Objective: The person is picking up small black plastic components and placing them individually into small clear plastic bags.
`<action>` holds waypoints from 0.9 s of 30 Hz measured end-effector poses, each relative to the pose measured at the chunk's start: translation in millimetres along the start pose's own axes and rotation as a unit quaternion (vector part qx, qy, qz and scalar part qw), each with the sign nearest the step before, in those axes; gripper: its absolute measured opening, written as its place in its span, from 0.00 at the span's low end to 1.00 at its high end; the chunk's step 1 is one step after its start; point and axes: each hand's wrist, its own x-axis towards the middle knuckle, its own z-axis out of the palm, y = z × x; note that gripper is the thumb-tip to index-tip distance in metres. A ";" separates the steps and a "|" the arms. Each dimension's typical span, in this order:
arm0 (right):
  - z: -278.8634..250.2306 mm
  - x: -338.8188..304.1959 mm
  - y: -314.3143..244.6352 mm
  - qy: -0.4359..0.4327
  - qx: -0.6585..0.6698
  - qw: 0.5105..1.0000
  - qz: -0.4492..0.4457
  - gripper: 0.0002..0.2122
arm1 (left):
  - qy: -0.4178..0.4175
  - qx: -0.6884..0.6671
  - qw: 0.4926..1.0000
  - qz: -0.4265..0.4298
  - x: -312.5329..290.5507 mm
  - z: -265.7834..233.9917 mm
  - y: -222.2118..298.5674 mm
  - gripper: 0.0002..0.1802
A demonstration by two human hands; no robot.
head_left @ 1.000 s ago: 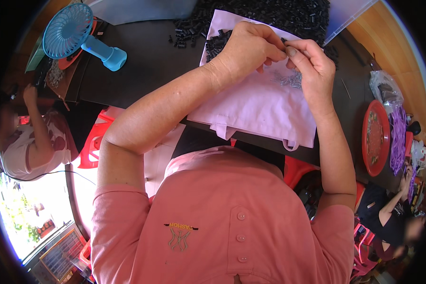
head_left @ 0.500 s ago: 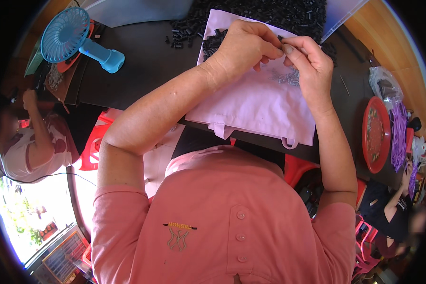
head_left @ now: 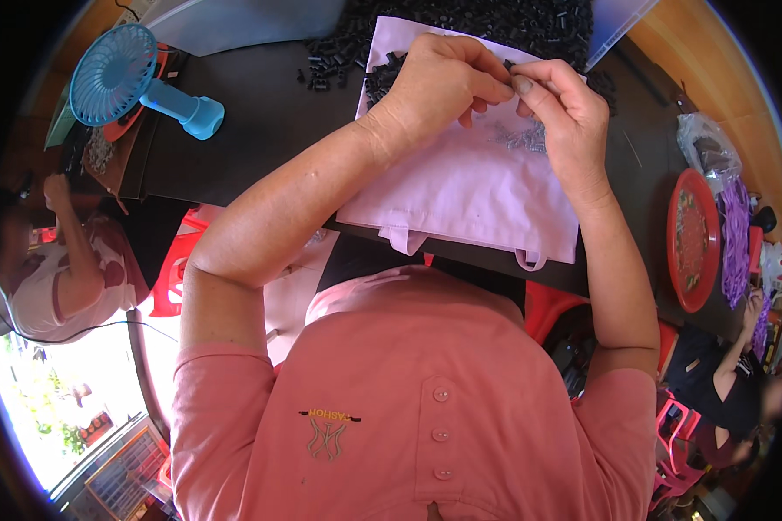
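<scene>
My left hand [head_left: 439, 87] and my right hand [head_left: 573, 113] meet fingertip to fingertip over the far part of a pale pink cloth bag [head_left: 460, 195]. Both are closed in a pinch. A small black piece [head_left: 509, 66] peeks out at the right fingertips; the fingers cover most of it, and whatever the left fingers grip is hidden. Below the hands, a little heap of thin silvery metal bits [head_left: 523, 137] lies on the bag. Small black tube-like pieces [head_left: 386, 80] rest on the bag beside my left wrist.
A large pile of black pieces [head_left: 478, 16] covers the far table. At left stands a blue fan [head_left: 117, 76]; at right are a red tray [head_left: 693, 243] of small items, purple strands [head_left: 735, 243] and a clear plastic bag [head_left: 708, 148]. Other people sit on both sides.
The whole view has shifted slightly. My hands keep the same pinching pose at each other's fingertips, with hardly any movement over the bag.
</scene>
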 end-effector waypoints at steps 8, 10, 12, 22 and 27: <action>0.9 -0.4 2.3 0.006 0.002 1.000 -0.001 0.02 | -0.003 0.002 1.000 0.002 -0.6 -0.7 1.2 0.08; 1.5 -0.1 0.7 0.005 -0.002 1.000 -0.002 0.02 | 0.001 0.004 1.000 -0.001 -0.8 -1.3 1.0 0.08; 1.6 0.0 1.5 0.005 -0.002 1.000 -0.004 0.02 | 0.000 0.003 1.000 -0.002 -0.9 -1.6 1.2 0.08; 1.4 -0.2 2.9 0.004 -0.001 1.000 -0.001 0.02 | 0.001 0.012 1.000 0.001 -1.0 -1.2 1.2 0.08; 1.2 -0.3 1.6 0.007 -0.006 1.000 -0.002 0.02 | 0.002 0.007 1.000 0.003 -1.1 -0.7 1.5 0.08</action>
